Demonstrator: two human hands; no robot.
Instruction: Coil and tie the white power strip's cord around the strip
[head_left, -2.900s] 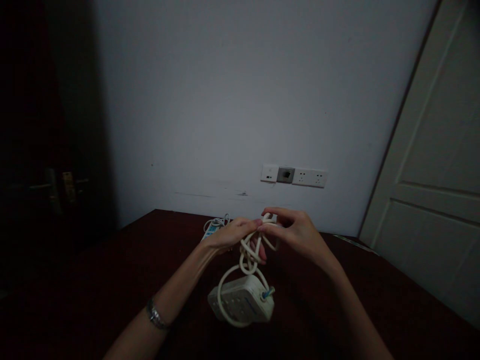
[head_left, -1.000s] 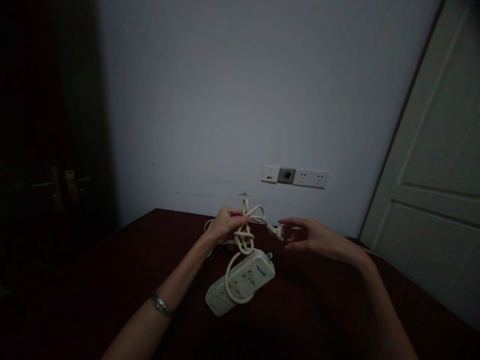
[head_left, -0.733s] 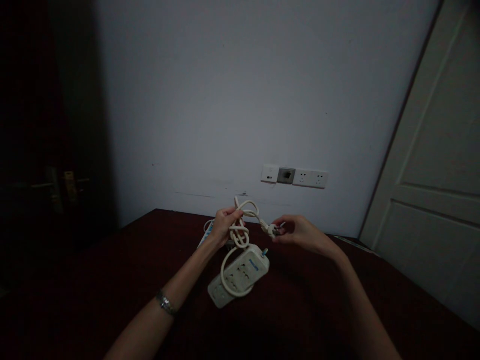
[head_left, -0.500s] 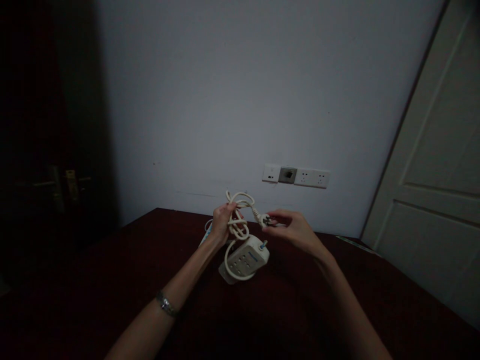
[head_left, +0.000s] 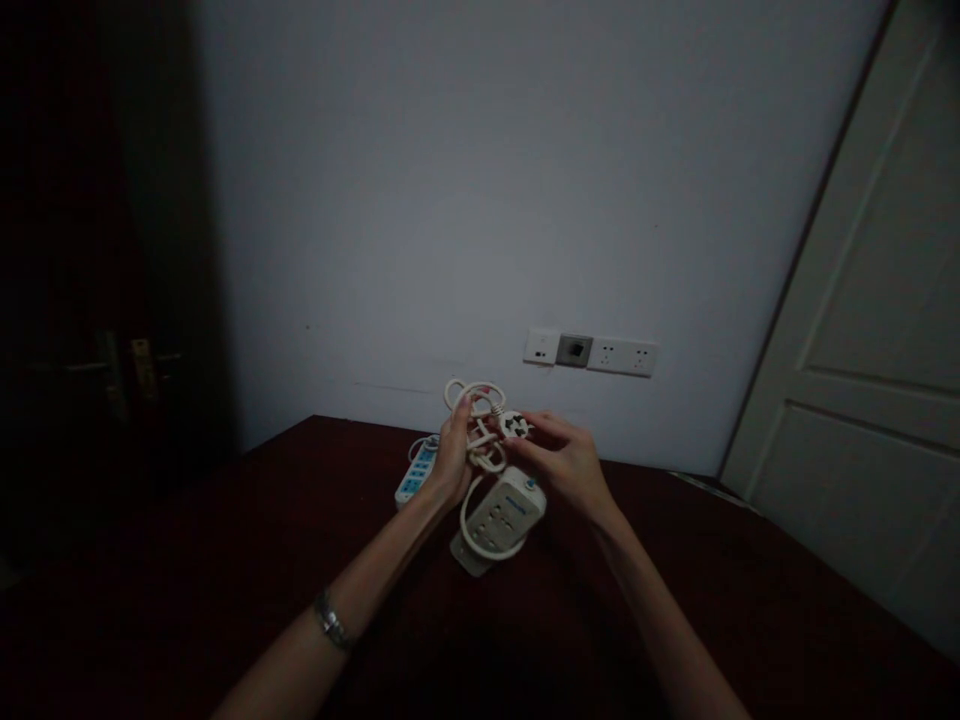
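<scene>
My left hand (head_left: 454,455) is closed around a looped bundle of white power cord (head_left: 484,393). At the cord's end, the white plug (head_left: 514,425) is pinched between the thumb and fingers of my right hand (head_left: 566,458), its dark pin side turned toward me. Below both hands a white power strip (head_left: 499,515) sits tilted at the end of the cord, a loop of cord lying across its sockets. Just left of my left hand lies a second power strip (head_left: 415,474), white with blue sockets, partly hidden by that hand.
The dark red tabletop (head_left: 300,500) runs back to a pale wall (head_left: 420,200). Low on the wall is a row of socket plates (head_left: 621,356). A white panelled door (head_left: 877,400) stands at the right, and a dark door with a metal handle (head_left: 112,370) at the left.
My right hand has moved left, bringing the plug closer to the cord bundle and turning its pins toward me. The white strip has shifted slightly right, and more of the blue-socketed strip shows.
</scene>
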